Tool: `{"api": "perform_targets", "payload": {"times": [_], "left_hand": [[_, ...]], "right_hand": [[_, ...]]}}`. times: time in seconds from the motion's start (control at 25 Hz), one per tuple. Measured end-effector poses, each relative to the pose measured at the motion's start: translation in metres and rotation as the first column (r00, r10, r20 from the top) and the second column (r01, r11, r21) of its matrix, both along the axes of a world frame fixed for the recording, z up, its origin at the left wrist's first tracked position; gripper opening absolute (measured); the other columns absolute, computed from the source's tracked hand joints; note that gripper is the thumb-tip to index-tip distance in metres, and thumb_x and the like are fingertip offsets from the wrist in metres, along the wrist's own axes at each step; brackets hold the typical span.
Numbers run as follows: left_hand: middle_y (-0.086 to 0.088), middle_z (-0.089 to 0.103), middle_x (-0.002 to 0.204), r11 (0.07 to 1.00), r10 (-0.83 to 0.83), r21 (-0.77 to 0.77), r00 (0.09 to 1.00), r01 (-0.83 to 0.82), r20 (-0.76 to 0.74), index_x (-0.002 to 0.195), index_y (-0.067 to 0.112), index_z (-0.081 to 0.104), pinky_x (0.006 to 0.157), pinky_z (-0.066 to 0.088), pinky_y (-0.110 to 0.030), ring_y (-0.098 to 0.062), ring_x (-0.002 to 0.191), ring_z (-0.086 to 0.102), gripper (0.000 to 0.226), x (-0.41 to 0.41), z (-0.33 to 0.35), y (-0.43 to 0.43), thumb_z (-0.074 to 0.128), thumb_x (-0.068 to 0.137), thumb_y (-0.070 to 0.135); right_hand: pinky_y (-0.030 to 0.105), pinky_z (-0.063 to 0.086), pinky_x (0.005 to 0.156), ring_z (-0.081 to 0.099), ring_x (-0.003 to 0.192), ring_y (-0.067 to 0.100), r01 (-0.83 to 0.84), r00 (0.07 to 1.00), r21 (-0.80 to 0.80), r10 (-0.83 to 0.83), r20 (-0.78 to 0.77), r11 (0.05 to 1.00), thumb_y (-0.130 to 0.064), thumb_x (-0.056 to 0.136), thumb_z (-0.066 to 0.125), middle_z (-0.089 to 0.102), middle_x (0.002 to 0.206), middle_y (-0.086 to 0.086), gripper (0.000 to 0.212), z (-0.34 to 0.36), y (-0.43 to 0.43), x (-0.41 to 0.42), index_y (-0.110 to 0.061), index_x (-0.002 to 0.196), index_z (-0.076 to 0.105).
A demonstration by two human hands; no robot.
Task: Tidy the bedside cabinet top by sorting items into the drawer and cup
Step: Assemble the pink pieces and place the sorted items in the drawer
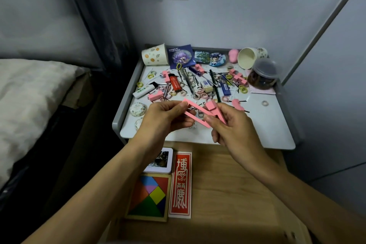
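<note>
While both our hands hang over the front part of the cabinet top [267, 125], they share one flat pink frame [195, 110], an open rectangle held above the clutter. Our left hand [166, 119] pinches its left end between thumb and curled fingers. Our right hand [235, 127] pinches the near right corner under the thumb, with a chunky pink block [211, 105] sitting at its fingertips. Whether that block is joined to the frame or a loose piece we cannot quite tell from this angle.

A raised grey rim [126, 93] runs along the left, back and right edges of the top. The front edge is flat and sits right above the open drawer [227, 184]. Bare white surface shows along the front and in the right front corner, where a small ring [264, 103] lies. The middle and back are crowded with hair ties, pins and pink pieces, a red lighter [175, 84] and a white lighter [144, 90] among them. One paper cup [155, 57] lies on its side at the back left corner. A second cup [247, 59] lies on its side at the back right, just beside a clear lidded jar [263, 75] against the right rim.

In the drawer, a tangram puzzle [149, 194], a red box [180, 184] and a white tin [160, 161] are packed along the left side, leaving bare wood to the right.
</note>
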State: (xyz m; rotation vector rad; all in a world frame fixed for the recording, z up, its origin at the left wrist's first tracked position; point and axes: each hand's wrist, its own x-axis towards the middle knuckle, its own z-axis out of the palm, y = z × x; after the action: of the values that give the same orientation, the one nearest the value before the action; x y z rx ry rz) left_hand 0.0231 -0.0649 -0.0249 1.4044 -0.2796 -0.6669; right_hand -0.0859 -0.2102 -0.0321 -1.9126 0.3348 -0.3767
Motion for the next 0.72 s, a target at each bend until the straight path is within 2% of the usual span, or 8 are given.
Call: {"api": "perform_targets", "payload": {"times": [0.12,0.28,0.48,0.72], "left_hand": [[-0.024,0.073,0.097,1.000,-0.014,-0.004,0.999,0.014,-0.038,0.103,-0.003,0.071,0.072,0.058,-0.023,-0.022,0.076,0.069,0.026,-0.001,-0.002,0.002,0.052,0.100,0.014],[-0.022,0.073,0.097,0.999,-0.047,-0.013,0.997,0.046,-0.068,0.103,-0.003,0.070,0.071,0.058,-0.023,-0.023,0.078,0.071,0.026,0.000,-0.001,0.004,0.050,0.101,0.014],[-0.015,0.075,0.084,0.999,-0.010,0.040,0.994,0.005,0.113,0.108,0.006,0.068,0.067,0.058,-0.024,-0.021,0.068,0.069,0.016,0.005,0.005,0.005,0.059,0.095,0.006],[-0.011,0.076,0.081,0.993,-0.060,0.108,0.981,0.040,0.186,0.094,0.008,0.071,0.065,0.058,-0.021,-0.020,0.065,0.070,0.013,0.006,0.008,0.008,0.060,0.093,0.001]], "right_hand": [[0.029,0.054,0.050,0.066,0.055,0.014,-0.014,1.000,0.070,0.013,0.010,0.997,-0.019,0.094,0.061,0.069,0.071,-0.003,0.016,-0.002,0.001,-0.002,-0.016,0.109,0.067],[0.037,0.060,0.060,0.070,0.061,0.020,-0.029,1.000,0.093,0.029,0.002,0.995,-0.015,0.095,0.060,0.072,0.076,0.002,0.013,-0.003,-0.002,-0.003,-0.017,0.105,0.067],[0.036,0.061,0.060,0.071,0.062,0.022,-0.042,0.999,0.103,0.041,0.007,0.994,-0.014,0.095,0.060,0.073,0.080,-0.004,0.015,-0.002,-0.005,-0.004,-0.025,0.103,0.066],[0.036,0.060,0.061,0.071,0.064,0.027,-0.055,0.998,0.184,0.053,0.016,0.981,-0.009,0.094,0.061,0.072,0.079,-0.004,0.017,-0.003,-0.007,-0.005,-0.024,0.099,0.068]]}}
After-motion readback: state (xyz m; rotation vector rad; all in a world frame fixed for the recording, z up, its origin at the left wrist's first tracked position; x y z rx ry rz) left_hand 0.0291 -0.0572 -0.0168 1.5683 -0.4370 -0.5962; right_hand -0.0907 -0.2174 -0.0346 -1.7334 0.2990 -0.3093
